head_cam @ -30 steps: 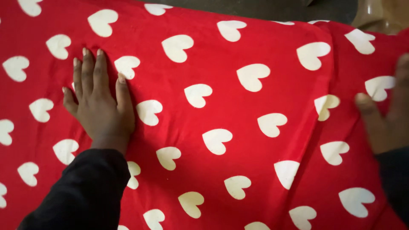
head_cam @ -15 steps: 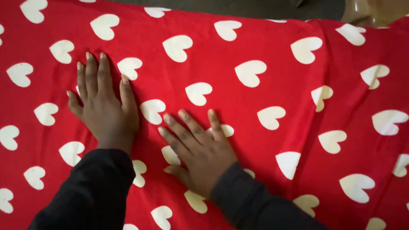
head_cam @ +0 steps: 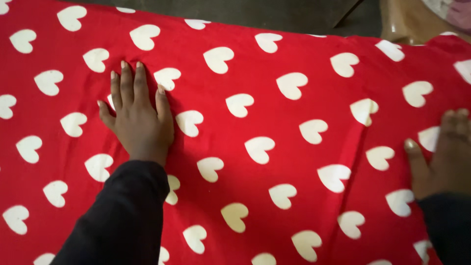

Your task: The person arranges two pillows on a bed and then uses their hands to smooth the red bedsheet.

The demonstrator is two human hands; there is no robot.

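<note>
Red cotton sheet with white heart print [head_cam: 274, 122], spread flat and filling nearly the whole view, pressed under two open palms.

Left hand [head_cam: 140, 115] laid flat on the sheet's left part, fingers together and extended, holding nothing; grip open. Right hand [head_cam: 441, 157] shifted from the sheet's middle, where it lay half a second ago, out to the right edge of view, blurred, fingers extended on the cloth, grip open. Shift read as a smoothing stroke across the fabric, with a faint fold line [head_cam: 360, 142] remaining between the hands. Black long sleeves [head_cam: 122, 216] on both arms. Beyond the sheet's far edge, a dark grey floor [head_cam: 274, 12] and a tan surface [head_cam: 412, 19] at upper right. No packages, labels or signs visible.
</note>
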